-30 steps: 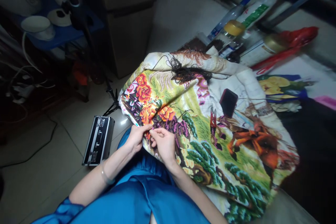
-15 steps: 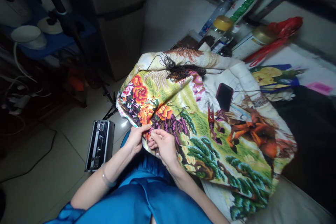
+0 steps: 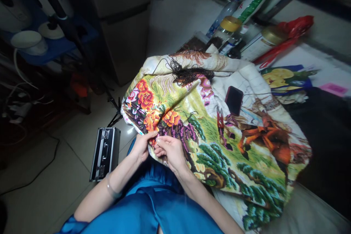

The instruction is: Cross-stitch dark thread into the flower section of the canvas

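A large cross-stitch cloth (image 3: 181,97) with flowers, trees and a brown horse spreads over my lap and the surface in front of me. My left hand (image 3: 142,145) grips its near edge, thumb on top and fingers hidden underneath. Close beside it, my right hand (image 3: 170,151) is closed in a pinch just over the stitched flowers; whatever sits between its fingertips is too small to make out. A tangle of dark thread (image 3: 189,75) lies on the cloth's far part. Red thread snips (image 3: 220,120) and a dark phone (image 3: 234,100) rest on it to the right.
Bottles and a gold-lidded jar (image 3: 230,24) stand at the back right, near a red plastic bag (image 3: 294,29). A black and silver case (image 3: 105,153) is on the floor to my left, with tripod legs (image 3: 113,111) behind it. A cable (image 3: 45,166) runs across the tiles.
The view has shifted very slightly. Both hands stay at the same spot on the cloth's edge, the right one still pinched; nothing else has visibly moved.
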`<move>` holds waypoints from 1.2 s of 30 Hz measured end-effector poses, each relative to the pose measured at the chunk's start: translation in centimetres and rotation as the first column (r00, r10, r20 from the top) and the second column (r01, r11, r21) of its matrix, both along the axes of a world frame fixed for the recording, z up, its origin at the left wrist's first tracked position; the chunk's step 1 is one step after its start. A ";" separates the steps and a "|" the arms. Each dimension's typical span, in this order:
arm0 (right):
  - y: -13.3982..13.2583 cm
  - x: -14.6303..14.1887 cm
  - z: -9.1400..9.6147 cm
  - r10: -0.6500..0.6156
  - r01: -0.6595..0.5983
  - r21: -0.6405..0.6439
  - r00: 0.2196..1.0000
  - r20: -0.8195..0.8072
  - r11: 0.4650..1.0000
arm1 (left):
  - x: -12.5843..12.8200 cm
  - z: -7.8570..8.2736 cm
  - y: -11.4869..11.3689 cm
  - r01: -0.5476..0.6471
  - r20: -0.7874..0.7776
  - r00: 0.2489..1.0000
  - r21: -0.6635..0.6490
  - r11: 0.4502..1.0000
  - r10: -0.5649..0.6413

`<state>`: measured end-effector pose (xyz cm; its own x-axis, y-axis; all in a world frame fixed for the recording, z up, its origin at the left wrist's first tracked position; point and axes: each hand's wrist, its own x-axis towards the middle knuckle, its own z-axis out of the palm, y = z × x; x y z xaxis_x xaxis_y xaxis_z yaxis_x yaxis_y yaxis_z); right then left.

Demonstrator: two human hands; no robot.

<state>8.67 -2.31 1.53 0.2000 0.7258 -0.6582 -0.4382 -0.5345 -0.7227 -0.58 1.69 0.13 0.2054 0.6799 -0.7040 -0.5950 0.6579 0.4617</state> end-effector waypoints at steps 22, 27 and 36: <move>-1.0 -2.4 -2.5 -0.143 0.024 0.264 0.886 0.441 0.964 | 1.0 0.4 0.7 0.006 -0.208 0.978 -0.044 0.999 -0.015; -1.2 -2.5 -3.3 -0.150 -0.026 0.306 0.831 0.536 0.952 | 1.2 0.8 0.8 -0.013 -0.209 0.978 -0.041 0.999 0.004; -1.1 -2.5 -3.5 -0.172 -0.049 0.338 0.787 0.593 0.940 | 1.3 1.4 0.9 -0.009 -0.175 0.985 -0.028 1.000 0.003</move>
